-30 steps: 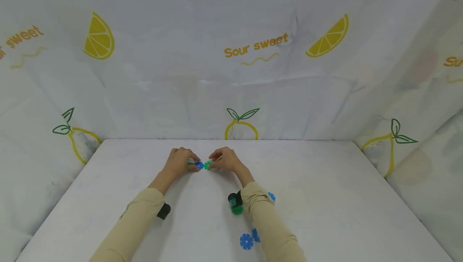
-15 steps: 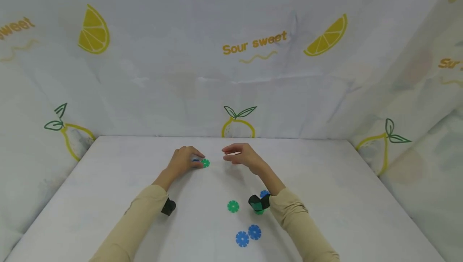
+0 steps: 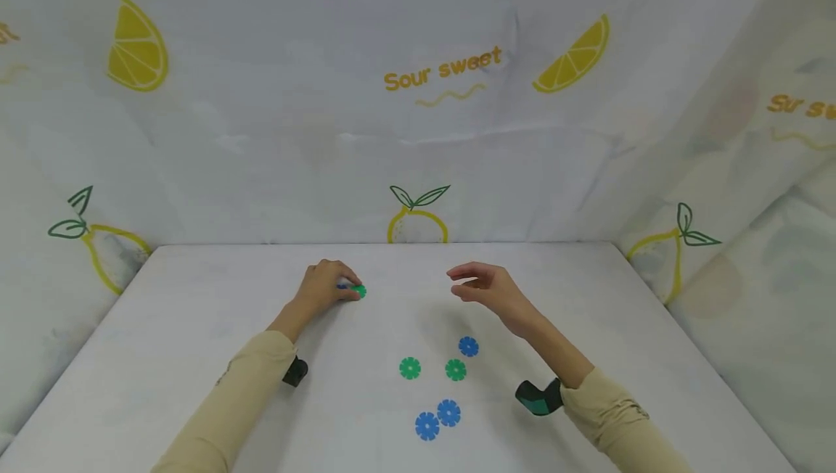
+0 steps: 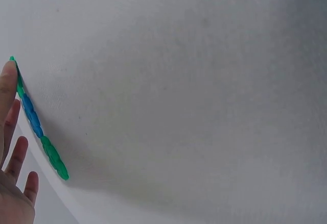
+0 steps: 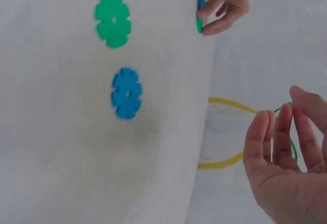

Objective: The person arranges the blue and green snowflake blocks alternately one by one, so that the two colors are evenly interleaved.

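At the far left-middle of the table my left hand point(image 3: 321, 286) pinches a short chain of notched snowflake discs point(image 4: 32, 116). In the left wrist view the chain runs green, blue, green, edge to edge in one line, with a fingertip on its upper green end. The head view shows only a green disc point(image 3: 361, 291) and a bit of blue, the rest hidden by the hand. My right hand point(image 3: 491, 290) hovers over the table to the right, fingers loosely bent, thumb apart, nothing held. A blue disc point(image 3: 468, 346) and a green disc point(image 3: 456, 369) lie nearest to it.
Another green disc point(image 3: 410, 368) lies flat on the white table point(image 3: 209, 299). Two blue discs point(image 3: 427, 426) lie side by side closer to the front. Behind the table's far edge hangs a white cloth point(image 3: 287, 168) with lemon prints.
The right hand has let go of the green end of the chain and moved away to the right. Its arm no longer covers the loose discs. The left hand keeps the chain.
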